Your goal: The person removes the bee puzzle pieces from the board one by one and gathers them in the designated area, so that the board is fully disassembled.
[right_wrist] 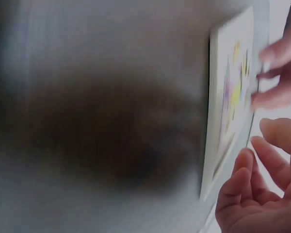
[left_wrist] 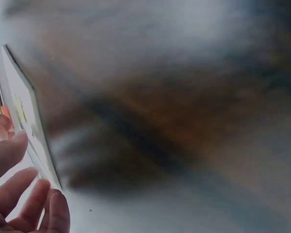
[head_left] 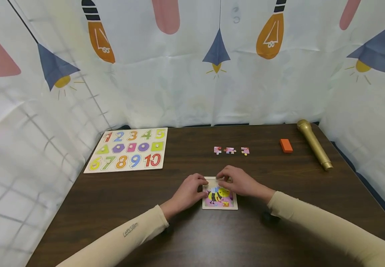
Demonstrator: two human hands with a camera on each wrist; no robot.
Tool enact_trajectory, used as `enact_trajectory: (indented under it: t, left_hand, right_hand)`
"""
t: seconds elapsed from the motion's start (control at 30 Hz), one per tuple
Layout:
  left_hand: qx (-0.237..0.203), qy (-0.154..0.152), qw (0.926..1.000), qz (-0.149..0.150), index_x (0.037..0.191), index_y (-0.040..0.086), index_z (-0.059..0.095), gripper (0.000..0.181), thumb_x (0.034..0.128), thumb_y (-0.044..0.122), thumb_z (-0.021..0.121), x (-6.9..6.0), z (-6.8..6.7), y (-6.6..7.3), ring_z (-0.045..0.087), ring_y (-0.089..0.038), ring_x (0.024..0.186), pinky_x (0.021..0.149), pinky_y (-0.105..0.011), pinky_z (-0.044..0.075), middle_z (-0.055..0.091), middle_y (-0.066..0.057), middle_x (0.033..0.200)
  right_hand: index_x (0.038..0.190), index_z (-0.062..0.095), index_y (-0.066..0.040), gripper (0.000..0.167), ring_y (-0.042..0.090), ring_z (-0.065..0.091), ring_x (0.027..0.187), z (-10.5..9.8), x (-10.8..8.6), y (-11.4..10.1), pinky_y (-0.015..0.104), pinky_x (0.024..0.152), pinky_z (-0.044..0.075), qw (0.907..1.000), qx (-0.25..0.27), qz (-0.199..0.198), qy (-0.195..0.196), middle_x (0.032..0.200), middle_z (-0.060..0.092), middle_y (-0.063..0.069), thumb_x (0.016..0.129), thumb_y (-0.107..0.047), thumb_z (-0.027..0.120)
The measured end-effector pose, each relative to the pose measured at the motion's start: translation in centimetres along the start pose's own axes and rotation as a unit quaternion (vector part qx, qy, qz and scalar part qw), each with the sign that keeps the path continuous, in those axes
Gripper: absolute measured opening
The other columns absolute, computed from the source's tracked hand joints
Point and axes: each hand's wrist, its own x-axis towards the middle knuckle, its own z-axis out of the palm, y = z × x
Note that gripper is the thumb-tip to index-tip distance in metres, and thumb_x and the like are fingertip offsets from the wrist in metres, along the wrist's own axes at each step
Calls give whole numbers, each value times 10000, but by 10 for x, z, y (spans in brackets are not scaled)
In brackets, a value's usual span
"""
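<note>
A small framed bee puzzle (head_left: 219,200) lies flat on the table, its upper part showing bare board. The left hand (head_left: 187,191) rests at its left edge, thumb and fingers bent but not closed on anything visible. Over the upper right part is the right hand (head_left: 240,181), fingertips bent down onto the board; whether a piece is between them cannot be seen. In the left wrist view the left hand (left_wrist: 26,199) is beside the puzzle's frame (left_wrist: 41,126). The right wrist view has the right hand (right_wrist: 262,184) by the frame's edge (right_wrist: 212,111), fingers loosely curved.
Behind the puzzle lie three loose pink jigsaw pieces (head_left: 230,150). A number-and-shape board (head_left: 125,150) is at the back left of the dark table (head_left: 139,196). An orange block (head_left: 286,145) and a gold microphone-shaped object (head_left: 315,145) lie at the back right.
</note>
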Motion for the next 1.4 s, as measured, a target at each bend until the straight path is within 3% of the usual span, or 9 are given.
enact_trajectory:
  t: [0.13,0.37,0.6,1.0,1.4]
  left_hand:
    - [204,101,9997,-1,1088,-16,719,319,831,161,788,-4,2,-3,554,-272,1038,946,-439,465,609,-118,1130]
    - [259,123,9996,85,1084,-10,724,312,838,172,783,-5,4,-6,554,-292,1068,960,-450,456,609,-134,1180]
    - [328,-34,9994,64,1141,-19,702,348,860,179,760,-5,2,-5,528,-343,1182,1018,-475,422,580,-174,1317]
    - [397,-80,9990,171,1127,-15,707,330,865,180,755,-7,0,-5,536,-341,1161,1011,-470,430,594,-177,1283]
    - [419,-103,9990,147,1133,-11,704,336,866,187,756,-7,0,-6,555,-304,1143,1002,-451,444,600,-154,1251]
  right_hand:
    - [1104,693,-97,241,113,564,873,13,-4,-13,259,749,510,9999,52,-15,-88,1043,601,-12,894,-214,720]
    - [1080,706,-96,265,143,567,911,24,-8,-21,347,828,518,10000,8,20,-20,1059,598,-2,866,-244,755]
    - [1102,695,-86,287,132,519,832,31,-10,-25,290,727,488,9997,90,230,7,1070,572,19,869,-244,752]
    - [1118,670,-81,306,128,490,813,35,-9,-28,270,696,461,9996,81,278,47,1049,530,19,864,-226,758]
    - [1112,612,-75,303,136,494,864,36,-9,-28,298,766,483,9994,253,229,29,1044,533,14,864,-176,755]
